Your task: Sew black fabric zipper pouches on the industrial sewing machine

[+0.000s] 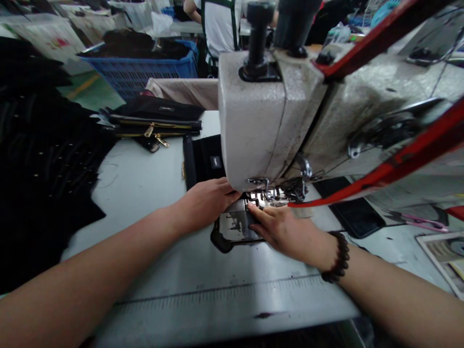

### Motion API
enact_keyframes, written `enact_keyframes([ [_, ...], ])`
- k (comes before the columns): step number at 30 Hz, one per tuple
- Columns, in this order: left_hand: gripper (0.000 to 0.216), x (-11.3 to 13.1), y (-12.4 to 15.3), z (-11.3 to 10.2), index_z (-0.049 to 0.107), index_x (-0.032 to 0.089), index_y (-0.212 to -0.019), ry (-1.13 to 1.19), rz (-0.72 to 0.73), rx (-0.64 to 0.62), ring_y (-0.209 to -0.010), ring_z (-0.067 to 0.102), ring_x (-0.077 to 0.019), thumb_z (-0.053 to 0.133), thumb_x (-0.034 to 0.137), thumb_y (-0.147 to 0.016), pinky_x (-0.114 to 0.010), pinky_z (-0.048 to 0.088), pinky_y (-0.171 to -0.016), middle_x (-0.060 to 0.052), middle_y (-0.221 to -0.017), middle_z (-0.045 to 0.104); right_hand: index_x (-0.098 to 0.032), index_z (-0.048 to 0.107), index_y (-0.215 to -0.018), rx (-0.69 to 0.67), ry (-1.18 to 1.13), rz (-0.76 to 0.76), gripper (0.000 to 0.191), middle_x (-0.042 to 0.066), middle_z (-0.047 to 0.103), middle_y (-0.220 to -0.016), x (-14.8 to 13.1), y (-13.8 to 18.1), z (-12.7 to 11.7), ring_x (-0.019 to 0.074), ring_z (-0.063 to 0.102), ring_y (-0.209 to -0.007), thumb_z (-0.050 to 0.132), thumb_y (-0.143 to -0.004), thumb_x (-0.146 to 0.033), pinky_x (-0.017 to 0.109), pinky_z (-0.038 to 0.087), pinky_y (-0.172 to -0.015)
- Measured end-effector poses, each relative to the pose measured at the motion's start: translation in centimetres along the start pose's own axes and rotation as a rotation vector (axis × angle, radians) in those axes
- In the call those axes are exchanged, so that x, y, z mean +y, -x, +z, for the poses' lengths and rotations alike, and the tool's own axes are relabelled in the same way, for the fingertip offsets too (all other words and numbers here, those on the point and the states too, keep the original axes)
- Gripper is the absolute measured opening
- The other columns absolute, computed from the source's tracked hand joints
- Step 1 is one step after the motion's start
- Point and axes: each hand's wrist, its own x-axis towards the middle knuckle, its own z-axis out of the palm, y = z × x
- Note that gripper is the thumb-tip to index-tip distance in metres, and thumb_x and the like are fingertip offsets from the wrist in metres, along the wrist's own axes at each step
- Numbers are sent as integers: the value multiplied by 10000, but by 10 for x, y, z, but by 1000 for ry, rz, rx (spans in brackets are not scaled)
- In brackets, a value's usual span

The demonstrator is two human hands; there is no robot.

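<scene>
A blue plastic crate [145,72] stands at the far left edge of the bench [145,183], filled to its rim with dark cloth [134,44]. Nearer, a stack of black zip pouches [155,121] with gold-coloured zips and pulls lies on the bench, and just this side of it lies the black piece with a small label [205,162], its near end running in under the head of the sewing machine [268,116]. The left grip [206,200], a bare hand, rests on that near end with its fingers laid out flat and together toward the needle, released and pressing, clenched on nothing. The right grip [286,229], with a dark beaded bracelet [339,256] at its wrist, has its fingers stretched out too, their tips set down at the presser foot [261,198] on the far edge of a shiny metal plate [235,224]. The machine head hides the far fingertips and the needle itself. A red strap [384,174] crosses in front of the machine on the right. A heap of black fabric [39,159] covers the bench's left side; a dark phone [353,212] and pink scissors [424,222] lie to the right. Another person in a white top [219,24] stands behind the machine
</scene>
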Motion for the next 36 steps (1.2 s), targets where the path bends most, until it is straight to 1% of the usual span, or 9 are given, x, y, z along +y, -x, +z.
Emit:
enact_keyframes([
  [10, 298, 2, -3, -3, 560, 145, -1094, -24, -16, -21, -1058, 520, -182, 353, 125, -881, -276, 431, -865, -51, -1112, 586, -128, 449, -1245, -28, -40, -21, 419, 72, 648, -821, 2, -1, 1, 138, 553, -629, 440, -885, -341, 245, 341, -527],
  [15, 239, 3, -2, -9, 599, 193, -1049, -10, -106, -51, -985, 557, -213, 447, 236, -868, -324, 449, -814, -60, -1056, 613, -152, 477, -1216, -36, -27, 24, 401, 60, 653, -839, -1, -2, -7, 142, 558, -632, 487, -862, -339, 237, 301, -480],
  [19, 289, 21, 7, -31, 602, 151, -1069, 80, -201, -163, -872, 598, -187, 449, 299, -874, -289, 479, -750, -81, -978, 639, -158, 512, -1177, -95, -52, 5, 352, 67, 657, -813, 2, 0, -13, 149, 573, -667, 456, -878, -334, 240, 332, -529],
  [22, 275, 41, 18, -48, 610, 128, -1058, 205, -83, -219, -903, 596, -171, 446, 253, -876, -264, 480, -785, -81, -1020, 635, -152, 558, -1109, -109, -102, -53, 295, 62, 653, -764, 8, 1, -18, 143, 571, -667, 427, -891, -302, 248, 347, -579],
  [24, 271, 51, 22, -53, 600, 128, -1078, 235, -42, -226, -968, 574, -187, 469, 228, -863, -296, 467, -849, -82, -1066, 623, -150, 584, -1051, -96, -134, -80, 266, 57, 652, -754, 11, 3, -20, 141, 571, -661, 414, -893, -280, 250, 339, -576],
  [28, 392, 56, 24, -45, 537, 141, -1171, 217, -148, -199, -1094, 492, -253, 572, 270, -802, -417, 423, -931, -121, -1227, 518, -147, 595, -981, -45, -162, -104, 222, 53, 659, -781, 15, 6, -23, 150, 583, -685, 413, -872, -215, 256, 323, -563],
  [31, 437, 54, 23, -35, 494, 143, -1212, 197, -115, -193, -1151, 443, -262, 575, 265, -801, -438, 397, -958, -136, -1289, 454, -152, 577, -996, -15, -181, -160, 206, 44, 658, -811, 18, 7, -25, 144, 582, -688, 441, -845, -182, 254, 305, -544],
  [34, 422, 51, 23, -31, 497, 151, -1211, 163, -62, -191, -1151, 446, -271, 554, 290, -816, -446, 395, -957, -140, -1278, 462, -156, 571, -1009, -87, -209, -272, 218, 23, 649, -783, 19, 7, -28, 128, 573, -648, 468, -817, -142, 254, 267, -500],
  [36, 406, 48, 24, -30, 510, 169, -1200, 146, -32, -200, -1155, 444, -277, 545, 312, -821, -449, 388, -962, -131, -1281, 465, -147, 569, -1011, -137, -204, -298, 236, 27, 646, -767, 18, 8, -29, 124, 567, -635, 470, -801, -110, 256, 252, -486],
])
